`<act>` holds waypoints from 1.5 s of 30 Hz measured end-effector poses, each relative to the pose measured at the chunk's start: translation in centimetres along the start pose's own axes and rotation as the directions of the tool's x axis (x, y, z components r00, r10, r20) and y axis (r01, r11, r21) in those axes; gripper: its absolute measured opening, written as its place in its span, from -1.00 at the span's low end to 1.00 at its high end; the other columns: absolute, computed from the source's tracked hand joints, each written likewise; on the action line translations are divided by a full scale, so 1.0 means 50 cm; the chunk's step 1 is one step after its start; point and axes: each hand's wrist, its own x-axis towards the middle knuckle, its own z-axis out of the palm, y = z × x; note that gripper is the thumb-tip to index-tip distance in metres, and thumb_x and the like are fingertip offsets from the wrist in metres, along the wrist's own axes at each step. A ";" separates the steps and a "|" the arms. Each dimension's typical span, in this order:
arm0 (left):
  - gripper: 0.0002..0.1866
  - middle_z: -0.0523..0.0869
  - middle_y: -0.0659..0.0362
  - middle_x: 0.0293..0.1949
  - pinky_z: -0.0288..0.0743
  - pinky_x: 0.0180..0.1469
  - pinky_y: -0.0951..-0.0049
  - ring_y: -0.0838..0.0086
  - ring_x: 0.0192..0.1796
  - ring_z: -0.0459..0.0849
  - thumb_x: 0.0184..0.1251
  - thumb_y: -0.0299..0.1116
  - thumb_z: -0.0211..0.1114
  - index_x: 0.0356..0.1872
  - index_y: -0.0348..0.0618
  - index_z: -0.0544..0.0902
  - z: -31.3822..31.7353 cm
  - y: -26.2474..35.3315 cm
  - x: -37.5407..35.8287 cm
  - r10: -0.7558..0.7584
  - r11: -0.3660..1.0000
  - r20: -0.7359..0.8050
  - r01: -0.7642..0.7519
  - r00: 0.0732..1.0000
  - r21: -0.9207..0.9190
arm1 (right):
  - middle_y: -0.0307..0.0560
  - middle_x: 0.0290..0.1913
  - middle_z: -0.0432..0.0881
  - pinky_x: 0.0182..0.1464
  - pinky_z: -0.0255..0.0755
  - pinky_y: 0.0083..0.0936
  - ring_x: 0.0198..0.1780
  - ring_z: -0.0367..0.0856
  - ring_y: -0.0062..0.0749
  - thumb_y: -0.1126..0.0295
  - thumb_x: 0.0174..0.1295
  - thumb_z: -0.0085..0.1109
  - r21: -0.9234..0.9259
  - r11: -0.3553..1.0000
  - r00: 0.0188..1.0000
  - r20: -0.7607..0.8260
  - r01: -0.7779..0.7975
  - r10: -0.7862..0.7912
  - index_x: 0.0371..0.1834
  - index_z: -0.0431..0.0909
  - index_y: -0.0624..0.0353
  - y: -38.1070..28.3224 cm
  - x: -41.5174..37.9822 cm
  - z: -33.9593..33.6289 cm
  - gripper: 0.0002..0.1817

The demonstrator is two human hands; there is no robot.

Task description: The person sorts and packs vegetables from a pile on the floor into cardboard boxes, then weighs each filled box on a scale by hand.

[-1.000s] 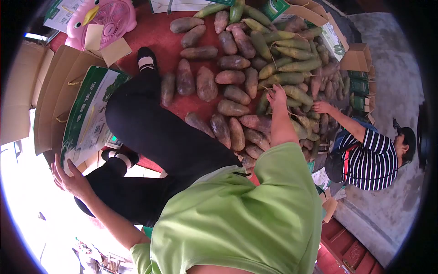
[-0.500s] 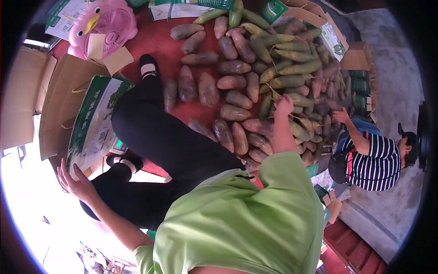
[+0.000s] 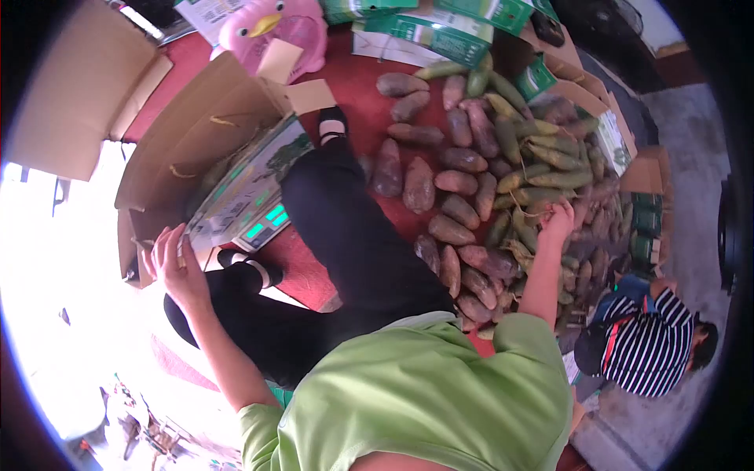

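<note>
On the right, my right hand [image 3: 556, 220] is closed in a pinch at the thin root of a green radish [image 3: 524, 230], over a heap of radishes. More green radishes [image 3: 556, 158] lie just beyond the fingers, with reddish-purple ones [image 3: 451, 230] spread to their left. My left hand [image 3: 177, 269] is open, fingers apart, at the near edge of an open cardboard carton [image 3: 169, 141] with a white and green printed side. Beside that carton, a scale [image 3: 267, 223] shows lit green digits next to my leg.
A pink bird-faced plastic basket [image 3: 302, 35] stands at the back. Green and white cartons [image 3: 463, 35] lie behind the heap, and an open carton [image 3: 620, 137] stands to its right. A person in a striped shirt [image 3: 648, 345] is at the far right. Red flooring [image 3: 345, 67] shows between things.
The view has turned, so the heap and cartons sit farther right and lower. The scale's lit digits show more fully. My right hand stays at the radishes, my left at the carton edge.
</note>
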 end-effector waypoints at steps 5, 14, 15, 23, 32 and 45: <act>-0.86 0.66 0.21 -0.22 0.05 0.31 0.21 0.41 -0.04 0.59 0.15 -0.43 0.24 -0.26 -0.06 0.68 -0.015 0.012 0.001 -0.046 0.998 -0.001 0.046 0.999 -0.038 | -0.18 -0.54 0.49 -0.60 0.20 -0.70 -0.67 0.28 -0.65 0.58 0.11 -0.03 0.030 0.999 0.955 0.296 -0.030 0.020 -0.06 0.42 0.17 -0.130 -0.147 0.134 -0.71; -0.89 0.62 0.21 -0.32 0.07 0.29 0.12 0.39 -0.16 0.58 0.11 -0.46 0.28 -0.32 -0.09 0.68 -0.024 0.012 0.001 -0.058 0.983 -0.007 0.056 0.998 -0.176 | -0.20 -0.46 0.48 -0.38 0.31 -0.66 -0.63 0.16 -0.70 0.50 0.19 -0.04 0.278 0.953 0.210 0.932 0.118 -0.297 -0.03 0.39 0.25 -0.408 -0.480 0.496 -0.73; -0.89 0.62 0.21 -0.32 0.07 0.29 0.12 0.39 -0.16 0.58 0.11 -0.46 0.28 -0.32 -0.09 0.68 -0.025 0.010 0.001 -0.063 0.981 0.002 0.062 0.998 -0.181 | -0.19 -0.45 0.49 -0.36 0.32 -0.65 -0.63 0.15 -0.70 0.49 0.19 -0.03 0.285 0.955 0.111 0.949 0.088 -0.294 -0.02 0.39 0.25 -0.418 -0.511 0.524 -0.72; -0.90 0.62 0.24 -0.33 0.06 0.30 0.11 0.40 -0.17 0.57 0.11 -0.43 0.28 -0.33 -0.07 0.69 -0.021 -0.002 0.001 -0.039 0.982 -0.001 0.038 0.999 -0.186 | -0.19 -0.45 0.53 -0.53 0.22 -0.82 -0.51 0.46 -0.61 0.57 0.13 0.00 0.105 0.984 -0.082 0.990 -0.146 -0.118 -0.27 0.45 0.22 -0.303 -0.673 0.745 -0.89; -0.88 0.64 0.25 -0.30 0.10 0.27 0.16 0.43 -0.14 0.59 0.12 -0.40 0.29 -0.31 0.00 0.70 -0.008 -0.012 -0.003 -0.024 0.994 -0.020 0.022 1.000 -0.108 | -0.04 -0.28 0.65 -0.20 0.47 -0.35 -0.27 0.63 -0.26 0.17 0.24 -0.03 0.402 0.464 -0.239 0.898 0.790 -0.370 -0.09 0.55 0.12 -0.189 -0.697 0.723 -0.68; -0.86 0.66 0.30 -0.21 0.07 0.30 0.19 0.47 -0.06 0.59 0.18 -0.32 0.27 -0.24 0.06 0.69 -0.004 -0.011 -0.003 -0.063 0.998 -0.047 0.063 0.997 -0.016 | -0.01 -0.28 0.63 -0.16 0.43 -0.50 -0.23 0.58 -0.41 0.40 0.18 0.09 -0.358 0.802 0.514 0.855 0.479 0.074 -0.16 0.55 0.31 0.164 -0.255 0.356 -0.76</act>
